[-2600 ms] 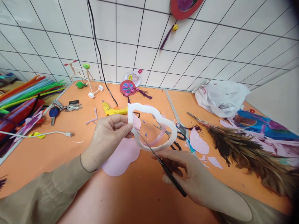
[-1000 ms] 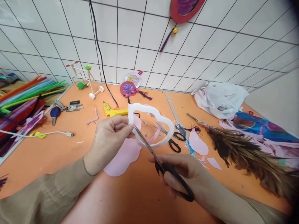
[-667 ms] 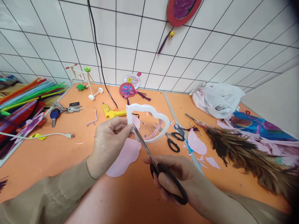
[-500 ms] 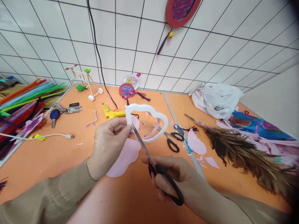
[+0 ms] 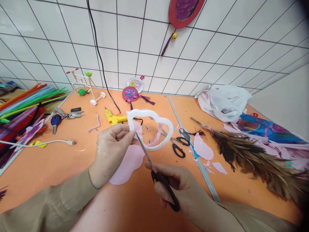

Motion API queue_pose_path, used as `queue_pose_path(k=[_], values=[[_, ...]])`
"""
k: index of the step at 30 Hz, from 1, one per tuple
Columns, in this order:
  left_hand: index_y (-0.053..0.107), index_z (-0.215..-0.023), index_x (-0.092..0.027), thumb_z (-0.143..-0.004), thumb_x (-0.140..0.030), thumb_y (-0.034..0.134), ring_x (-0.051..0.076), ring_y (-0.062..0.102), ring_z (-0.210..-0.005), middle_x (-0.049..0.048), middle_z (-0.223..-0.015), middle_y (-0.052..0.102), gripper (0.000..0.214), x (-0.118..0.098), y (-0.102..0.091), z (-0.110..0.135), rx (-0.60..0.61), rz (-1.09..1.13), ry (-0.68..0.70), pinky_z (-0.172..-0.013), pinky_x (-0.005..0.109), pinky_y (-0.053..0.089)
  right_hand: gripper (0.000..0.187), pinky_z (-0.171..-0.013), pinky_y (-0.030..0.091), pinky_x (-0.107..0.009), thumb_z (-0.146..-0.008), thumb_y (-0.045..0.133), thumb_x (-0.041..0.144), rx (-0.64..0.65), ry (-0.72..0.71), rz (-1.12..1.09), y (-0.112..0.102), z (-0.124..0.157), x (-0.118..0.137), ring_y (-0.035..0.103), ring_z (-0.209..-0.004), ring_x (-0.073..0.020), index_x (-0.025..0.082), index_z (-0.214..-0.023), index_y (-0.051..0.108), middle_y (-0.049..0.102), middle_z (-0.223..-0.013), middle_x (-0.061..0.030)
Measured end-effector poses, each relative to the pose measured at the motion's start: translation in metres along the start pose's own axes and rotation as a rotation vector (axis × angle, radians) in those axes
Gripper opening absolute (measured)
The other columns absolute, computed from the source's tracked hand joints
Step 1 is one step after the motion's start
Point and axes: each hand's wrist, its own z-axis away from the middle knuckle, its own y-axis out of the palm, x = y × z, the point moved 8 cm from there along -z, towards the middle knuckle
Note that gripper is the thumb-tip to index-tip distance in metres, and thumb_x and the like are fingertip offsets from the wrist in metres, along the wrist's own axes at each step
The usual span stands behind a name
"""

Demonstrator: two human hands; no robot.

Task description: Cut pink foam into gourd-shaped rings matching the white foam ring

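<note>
My left hand [image 5: 109, 149] pinches the left edge of a white cloud-shaped frame [image 5: 166, 129] and holds it up above the orange table [image 5: 48, 161]. A bit of pink paper clings inside the frame by my fingers. My right hand [image 5: 177, 187] grips black-handled scissors [image 5: 156, 172], whose blades point up-left and meet the frame's inner edge beside my left thumb. A pink cloud-shaped cut-out [image 5: 126, 164] lies flat on the table under my hands.
A second pair of scissors [image 5: 177, 146] and pink scraps [image 5: 202, 148] lie to the right, then a brown feather duster [image 5: 251, 158] and a white plastic bag [image 5: 223, 101]. A yellow glue gun [image 5: 113, 117], keys [image 5: 64, 114], a cable [image 5: 48, 141] and coloured pipe cleaners [image 5: 24, 100] sit left.
My right hand shifted its hold so its fingers sit in the scissor handles, then slid left and nearer. The blades closed in on the frame's inner left edge. The frame drifted slightly left.
</note>
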Motion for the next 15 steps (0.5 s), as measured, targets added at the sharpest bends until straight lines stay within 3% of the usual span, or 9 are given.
queue_pose_path(k=[9,15], values=[[0.073,-0.078,-0.013,-0.076,-0.026,0.074,0.014,0.07,-0.062,0.0039,-0.07,0.076,0.013,0.004,0.001,0.001,0.033,0.018,-0.045,-0.065,0.024,0.059,0.066,-0.052,0.046,-0.024,-0.066,0.075,0.059,0.007,0.08,0.022,-0.001,0.002,0.008,0.04,-0.046,-0.006,0.012,-0.111,0.067,0.041,-0.054,0.0077],[0.073,-0.078,-0.014,-0.077,-0.027,0.073,0.015,0.07,-0.065,0.0044,-0.072,0.076,0.013,0.004,0.003,0.001,0.048,0.012,-0.044,-0.066,0.025,0.059,0.07,-0.055,0.05,-0.025,-0.06,0.077,0.062,-0.012,0.115,0.021,-0.005,0.004,0.011,0.04,-0.045,-0.0061,0.011,-0.106,0.068,0.042,-0.052,0.0078]])
